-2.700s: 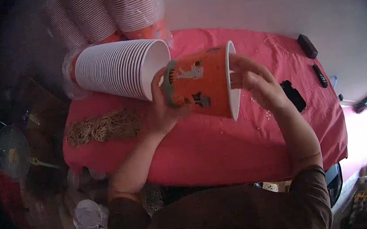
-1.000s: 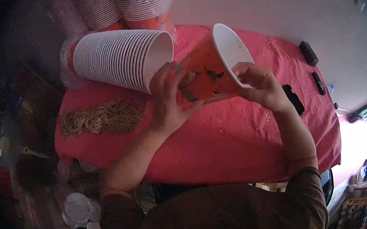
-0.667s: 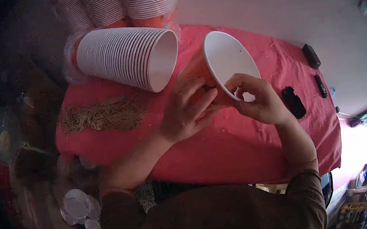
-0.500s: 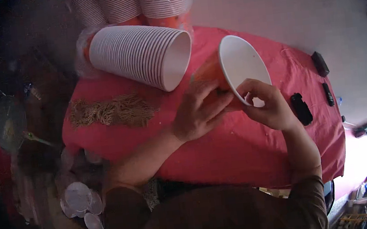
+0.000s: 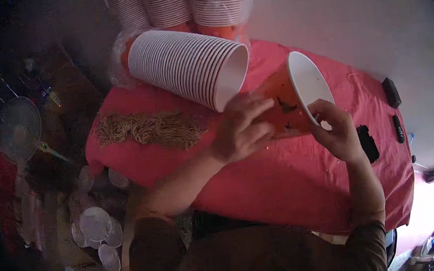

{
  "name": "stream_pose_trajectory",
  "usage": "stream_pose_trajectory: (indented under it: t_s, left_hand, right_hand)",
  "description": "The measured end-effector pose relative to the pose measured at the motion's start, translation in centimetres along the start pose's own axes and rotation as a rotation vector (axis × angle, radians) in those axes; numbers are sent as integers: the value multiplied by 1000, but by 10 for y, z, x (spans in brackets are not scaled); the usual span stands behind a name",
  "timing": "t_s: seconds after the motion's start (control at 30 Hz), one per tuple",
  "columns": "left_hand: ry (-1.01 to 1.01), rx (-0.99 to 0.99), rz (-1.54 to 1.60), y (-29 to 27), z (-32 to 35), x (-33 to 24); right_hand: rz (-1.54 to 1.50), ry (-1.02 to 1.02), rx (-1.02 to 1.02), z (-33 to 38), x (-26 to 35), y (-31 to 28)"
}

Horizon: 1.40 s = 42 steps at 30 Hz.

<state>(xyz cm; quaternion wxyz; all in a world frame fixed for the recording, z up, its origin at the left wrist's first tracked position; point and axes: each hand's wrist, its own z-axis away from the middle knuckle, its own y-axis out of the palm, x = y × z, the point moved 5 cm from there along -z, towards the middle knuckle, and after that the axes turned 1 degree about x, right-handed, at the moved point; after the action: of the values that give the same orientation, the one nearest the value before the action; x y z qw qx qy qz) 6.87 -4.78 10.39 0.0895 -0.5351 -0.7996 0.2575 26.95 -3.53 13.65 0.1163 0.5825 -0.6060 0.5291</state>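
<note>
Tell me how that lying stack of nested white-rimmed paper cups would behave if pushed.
The lying stack of nested paper cups rests on its side on the pink tablecloth, so it would probably roll in a curve. It likely feels light, and the cups may slide apart.

One orange paper cup (image 5: pixel 287 101) at centre; one lying stack of nested cups (image 5: pixel 188 67) at eleven o'clock; three dark devices (image 5: pixel 368 143) at three o'clock.
</note>
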Motion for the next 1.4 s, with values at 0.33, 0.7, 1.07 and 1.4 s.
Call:
stream_pose_trajectory:
  t_s: [0.33,0.7,1.07,1.4]
  left_hand:
    - [-323,-26,-532,-39,-1,69]
    - [-351,60,-657,-36,-1,89]
    - [-306,-53,-742,-44,7,122]
    - [-308,-110,-598,-42,10,110]
  right_hand:
    - [-38,29,44,1,3,4]
    - [-50,5,84,1,2,7]
    - [-32,-12,105,1,6,9]
    - [-7,-35,114,1,3,11]
